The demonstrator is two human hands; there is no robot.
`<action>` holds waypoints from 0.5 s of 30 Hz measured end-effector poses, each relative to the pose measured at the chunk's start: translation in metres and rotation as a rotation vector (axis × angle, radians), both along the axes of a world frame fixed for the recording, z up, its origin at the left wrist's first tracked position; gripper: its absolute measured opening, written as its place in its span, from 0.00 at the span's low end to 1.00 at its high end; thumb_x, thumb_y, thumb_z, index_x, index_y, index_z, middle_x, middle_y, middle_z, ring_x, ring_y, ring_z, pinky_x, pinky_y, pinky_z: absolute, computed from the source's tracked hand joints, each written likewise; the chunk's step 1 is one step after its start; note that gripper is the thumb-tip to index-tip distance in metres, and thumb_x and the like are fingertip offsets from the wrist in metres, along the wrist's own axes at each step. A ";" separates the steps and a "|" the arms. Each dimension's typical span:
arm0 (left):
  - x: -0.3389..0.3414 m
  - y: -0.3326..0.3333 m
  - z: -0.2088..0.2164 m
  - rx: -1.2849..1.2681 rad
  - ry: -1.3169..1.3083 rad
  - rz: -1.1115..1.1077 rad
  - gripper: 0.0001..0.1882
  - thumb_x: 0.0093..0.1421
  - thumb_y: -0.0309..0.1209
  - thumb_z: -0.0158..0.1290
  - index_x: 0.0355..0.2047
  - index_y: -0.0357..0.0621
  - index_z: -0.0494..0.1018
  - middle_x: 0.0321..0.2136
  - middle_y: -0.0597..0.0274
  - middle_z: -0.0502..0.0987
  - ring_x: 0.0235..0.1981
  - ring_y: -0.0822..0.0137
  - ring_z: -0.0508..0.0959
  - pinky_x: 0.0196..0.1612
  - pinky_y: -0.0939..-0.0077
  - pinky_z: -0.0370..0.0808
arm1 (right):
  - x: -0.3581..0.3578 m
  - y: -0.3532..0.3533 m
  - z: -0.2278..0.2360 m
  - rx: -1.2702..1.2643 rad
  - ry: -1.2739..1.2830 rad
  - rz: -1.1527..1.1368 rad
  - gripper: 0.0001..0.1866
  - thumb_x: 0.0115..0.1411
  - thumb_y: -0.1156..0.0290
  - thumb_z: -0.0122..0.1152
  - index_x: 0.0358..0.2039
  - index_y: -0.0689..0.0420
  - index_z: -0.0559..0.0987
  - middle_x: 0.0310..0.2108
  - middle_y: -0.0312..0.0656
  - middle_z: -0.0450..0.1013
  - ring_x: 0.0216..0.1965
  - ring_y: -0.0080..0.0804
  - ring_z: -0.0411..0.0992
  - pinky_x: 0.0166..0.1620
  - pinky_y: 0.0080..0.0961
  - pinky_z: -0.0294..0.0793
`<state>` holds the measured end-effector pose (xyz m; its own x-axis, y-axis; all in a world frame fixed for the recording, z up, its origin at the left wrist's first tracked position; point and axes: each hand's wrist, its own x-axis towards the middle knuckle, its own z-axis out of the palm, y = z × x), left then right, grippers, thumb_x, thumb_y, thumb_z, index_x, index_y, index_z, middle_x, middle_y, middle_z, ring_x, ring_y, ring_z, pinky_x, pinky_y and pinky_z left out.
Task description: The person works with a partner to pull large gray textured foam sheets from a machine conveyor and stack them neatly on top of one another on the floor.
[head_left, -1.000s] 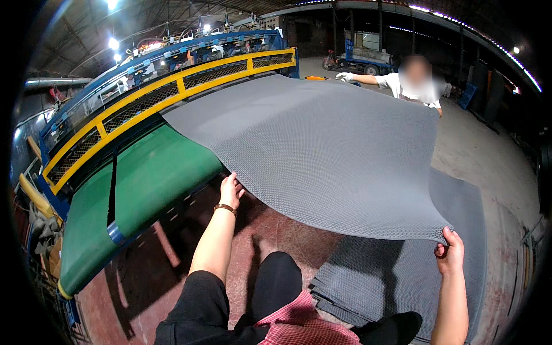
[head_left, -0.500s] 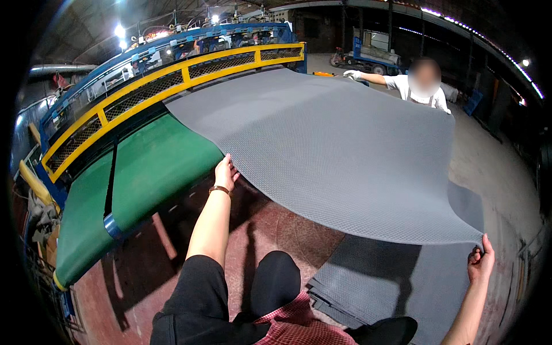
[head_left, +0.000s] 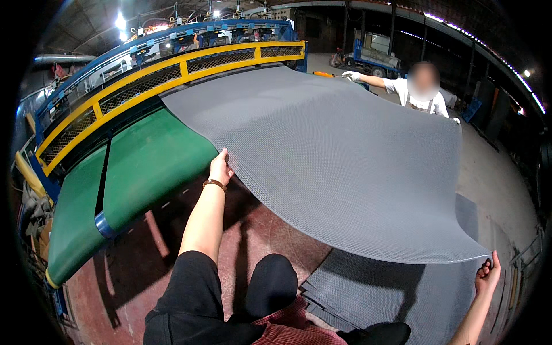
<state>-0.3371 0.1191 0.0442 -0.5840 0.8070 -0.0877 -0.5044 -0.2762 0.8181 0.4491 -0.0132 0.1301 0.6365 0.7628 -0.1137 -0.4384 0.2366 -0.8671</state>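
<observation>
The left hand (head_left: 221, 168) gripped the grey sheet's (head_left: 339, 155) near edge toward nine o'clock, the right hand (head_left: 487, 277) its corner at four. A co-worker (head_left: 426, 105) stood at two, a green belt (head_left: 155, 155) lay at nine, stacked sheets (head_left: 379, 287) at five.

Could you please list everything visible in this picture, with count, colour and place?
Sheet: one, grey, centre
Machine: one, blue and yellow, upper left
Conveyor belt: two sections, green, left
Stacked sheets: several, grey, lower right
Cart: one, blue, far back
Lamps: several, white, ceiling
Floor: one, reddish and grey, below
Co-worker: one, white shirt, upper right
Bracelet: one, brown, left wrist
Left hand: one, bare, at sheet's near edge
Right hand: one, bare, at sheet's right corner
</observation>
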 end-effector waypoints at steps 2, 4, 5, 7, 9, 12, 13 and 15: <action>0.002 0.000 -0.002 -0.007 0.004 -0.013 0.20 0.56 0.39 0.44 0.45 0.40 0.61 0.41 0.58 0.68 0.38 0.59 0.71 0.40 0.60 0.69 | 0.007 -0.002 -0.002 -0.003 0.005 0.001 0.18 0.51 0.59 0.56 0.11 0.48 0.63 0.08 0.27 0.60 0.06 0.13 0.53 0.09 0.11 0.47; 0.005 -0.001 -0.001 0.051 0.035 -0.067 0.17 0.56 0.39 0.44 0.41 0.41 0.62 0.39 0.59 0.69 0.35 0.62 0.72 0.34 0.63 0.70 | 0.017 -0.003 -0.006 0.022 0.016 0.009 0.18 0.52 0.59 0.55 0.11 0.48 0.63 0.08 0.27 0.60 0.05 0.13 0.53 0.08 0.11 0.46; 0.008 0.000 -0.002 0.052 0.036 -0.067 0.17 0.56 0.39 0.44 0.41 0.41 0.62 0.39 0.59 0.69 0.35 0.62 0.72 0.34 0.63 0.70 | 0.022 -0.003 -0.008 0.023 0.017 0.009 0.18 0.52 0.59 0.55 0.11 0.48 0.63 0.08 0.27 0.60 0.05 0.13 0.53 0.08 0.11 0.46; 0.020 -0.002 0.003 -0.095 0.178 0.089 0.14 0.56 0.39 0.44 0.36 0.42 0.64 0.33 0.61 0.70 0.29 0.65 0.72 0.27 0.67 0.70 | 0.033 -0.002 -0.011 0.022 0.031 -0.023 0.17 0.52 0.60 0.54 0.11 0.48 0.63 0.08 0.27 0.60 0.05 0.13 0.53 0.08 0.11 0.46; 0.019 0.003 -0.003 -0.082 0.152 0.093 0.13 0.56 0.40 0.44 0.34 0.43 0.65 0.30 0.61 0.70 0.26 0.66 0.71 0.25 0.70 0.69 | 0.042 -0.002 -0.015 0.024 0.023 -0.027 0.17 0.52 0.59 0.54 0.11 0.49 0.63 0.08 0.27 0.60 0.05 0.13 0.53 0.08 0.12 0.47; 0.029 0.005 -0.005 -0.072 0.103 0.107 0.14 0.56 0.41 0.44 0.31 0.41 0.66 0.24 0.60 0.71 0.21 0.67 0.71 0.23 0.70 0.69 | 0.051 -0.004 -0.019 0.010 0.019 -0.043 0.17 0.52 0.59 0.54 0.11 0.49 0.64 0.08 0.27 0.60 0.05 0.13 0.53 0.08 0.12 0.47; 0.040 0.001 0.001 -0.071 0.064 0.085 0.15 0.56 0.41 0.44 0.32 0.40 0.66 0.25 0.60 0.71 0.21 0.67 0.71 0.23 0.69 0.69 | 0.054 -0.005 -0.020 -0.002 0.026 -0.057 0.17 0.52 0.59 0.55 0.11 0.49 0.64 0.08 0.27 0.60 0.05 0.13 0.53 0.08 0.12 0.47; 0.041 0.004 -0.003 0.010 -0.014 0.037 0.17 0.57 0.41 0.43 0.32 0.37 0.64 0.25 0.57 0.71 0.22 0.65 0.72 0.23 0.66 0.71 | 0.059 -0.007 -0.025 -0.005 0.034 -0.082 0.17 0.51 0.59 0.55 0.11 0.49 0.64 0.09 0.27 0.60 0.05 0.13 0.53 0.08 0.11 0.47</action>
<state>-0.2959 0.1226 0.0410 -0.6121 0.7859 -0.0881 -0.5052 -0.3029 0.8081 0.5080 -0.0199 0.1054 0.6926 0.7077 -0.1396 -0.4468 0.2690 -0.8532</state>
